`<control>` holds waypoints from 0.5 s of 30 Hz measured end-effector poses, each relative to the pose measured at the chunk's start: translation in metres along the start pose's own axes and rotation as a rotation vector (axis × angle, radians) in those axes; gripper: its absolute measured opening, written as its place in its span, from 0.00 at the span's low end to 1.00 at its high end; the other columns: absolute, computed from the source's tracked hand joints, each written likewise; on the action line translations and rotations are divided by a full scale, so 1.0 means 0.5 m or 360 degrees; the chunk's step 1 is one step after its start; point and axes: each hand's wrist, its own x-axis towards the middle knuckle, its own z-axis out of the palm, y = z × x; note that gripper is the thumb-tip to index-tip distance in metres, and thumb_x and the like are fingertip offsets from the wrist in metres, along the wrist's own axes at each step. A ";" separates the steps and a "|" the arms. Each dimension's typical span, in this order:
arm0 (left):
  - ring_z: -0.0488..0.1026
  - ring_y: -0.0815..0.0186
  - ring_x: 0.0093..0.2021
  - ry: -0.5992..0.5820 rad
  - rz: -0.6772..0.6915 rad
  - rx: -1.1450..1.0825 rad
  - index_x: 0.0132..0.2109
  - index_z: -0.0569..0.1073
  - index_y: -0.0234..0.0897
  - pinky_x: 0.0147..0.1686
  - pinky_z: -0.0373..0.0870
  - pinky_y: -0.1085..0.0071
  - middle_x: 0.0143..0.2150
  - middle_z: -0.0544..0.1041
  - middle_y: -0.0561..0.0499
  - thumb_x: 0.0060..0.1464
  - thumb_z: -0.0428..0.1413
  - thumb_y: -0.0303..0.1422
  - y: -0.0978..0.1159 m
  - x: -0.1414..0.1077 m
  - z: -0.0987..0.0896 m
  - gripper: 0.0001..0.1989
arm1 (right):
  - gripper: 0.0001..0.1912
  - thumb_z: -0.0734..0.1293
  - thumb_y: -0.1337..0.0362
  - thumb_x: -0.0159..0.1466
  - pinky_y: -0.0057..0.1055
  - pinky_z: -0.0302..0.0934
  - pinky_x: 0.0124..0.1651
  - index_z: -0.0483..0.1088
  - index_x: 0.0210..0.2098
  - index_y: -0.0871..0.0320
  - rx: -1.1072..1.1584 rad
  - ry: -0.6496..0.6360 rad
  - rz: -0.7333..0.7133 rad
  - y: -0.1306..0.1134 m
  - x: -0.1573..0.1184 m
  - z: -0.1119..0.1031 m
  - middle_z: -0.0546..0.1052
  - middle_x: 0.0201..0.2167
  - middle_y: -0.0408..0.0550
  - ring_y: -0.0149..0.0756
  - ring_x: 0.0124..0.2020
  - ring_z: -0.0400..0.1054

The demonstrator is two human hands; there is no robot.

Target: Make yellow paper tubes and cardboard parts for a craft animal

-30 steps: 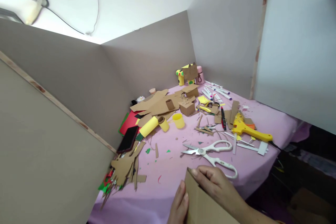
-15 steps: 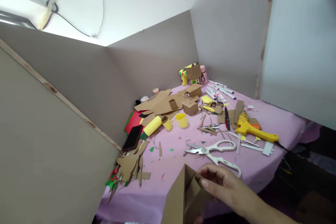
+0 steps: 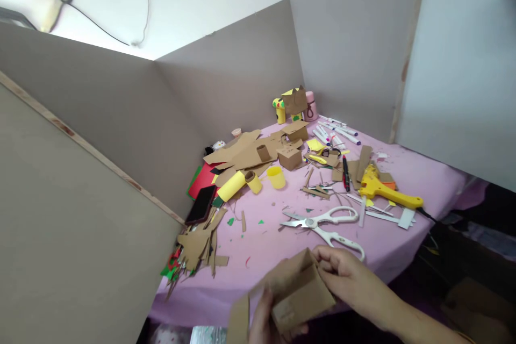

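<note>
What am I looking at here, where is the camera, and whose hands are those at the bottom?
The camera sits on a person's head and looks forward and down, so both hands are that person's own; there is no machine. The left hand and right hand hold a folded piece of brown cardboard between them, with the right fingers pinching its upper edge. Beyond lies a table under a pink cloth, fenced by grey boards. On it are white scissors, a yellow glue gun, a yellow cup, markers, a dark phone, a small cardboard box and many cardboard scraps.
</note>
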 end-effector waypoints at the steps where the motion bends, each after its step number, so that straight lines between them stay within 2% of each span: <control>1: 0.76 0.60 0.34 -0.0032 0.0035 -0.0054 0.42 0.75 0.39 0.24 0.70 0.70 0.43 0.78 0.44 0.44 0.59 0.49 0.004 0.002 -0.001 0.23 | 0.02 0.63 0.65 0.57 0.21 0.56 0.20 0.65 0.31 0.57 0.0046 0.0050 0.0041 0.003 0.002 -0.002 0.67 0.17 0.34 0.26 0.17 0.63; 4: 0.75 0.64 0.35 -0.0098 0.0294 -0.0096 0.46 0.73 0.52 0.30 0.70 0.71 0.43 0.78 0.52 0.38 0.66 0.39 0.013 -0.001 -0.010 0.24 | 0.06 0.64 0.62 0.57 0.19 0.53 0.16 0.65 0.32 0.58 0.0092 0.0200 0.0099 0.010 0.006 -0.005 0.67 0.15 0.32 0.24 0.13 0.60; 5: 0.75 0.65 0.35 -0.0093 0.0363 -0.0049 0.45 0.73 0.53 0.32 0.70 0.72 0.43 0.78 0.53 0.38 0.67 0.35 0.014 -0.002 -0.014 0.24 | 0.07 0.64 0.61 0.57 0.19 0.52 0.15 0.65 0.32 0.58 0.0094 0.0212 0.0090 0.012 0.006 -0.004 0.67 0.15 0.32 0.23 0.12 0.59; 10: 0.75 0.62 0.37 -0.0073 0.0277 0.0029 0.40 0.79 0.45 0.34 0.69 0.70 0.45 0.79 0.48 0.36 0.65 0.36 0.025 -0.004 -0.036 0.19 | 0.12 0.66 0.55 0.58 0.19 0.53 0.15 0.65 0.34 0.58 0.0236 0.0125 0.0054 0.015 0.003 0.001 0.70 0.18 0.34 0.22 0.13 0.60; 13: 0.75 0.58 0.39 0.0047 0.0432 0.0218 0.39 0.81 0.42 0.41 0.68 0.66 0.39 0.81 0.46 0.38 0.64 0.33 0.034 -0.006 -0.037 0.16 | 0.15 0.66 0.52 0.57 0.18 0.53 0.15 0.65 0.33 0.58 0.0280 0.0091 0.0068 0.016 -0.001 0.002 0.69 0.15 0.34 0.22 0.12 0.60; 15: 0.76 0.57 0.38 0.0115 0.0493 0.0371 0.37 0.81 0.40 0.40 0.69 0.66 0.35 0.82 0.45 0.38 0.65 0.33 0.039 -0.009 -0.034 0.14 | 0.15 0.66 0.51 0.58 0.18 0.54 0.15 0.65 0.33 0.58 0.0283 0.0087 0.0062 0.019 -0.003 0.002 0.68 0.14 0.33 0.22 0.12 0.60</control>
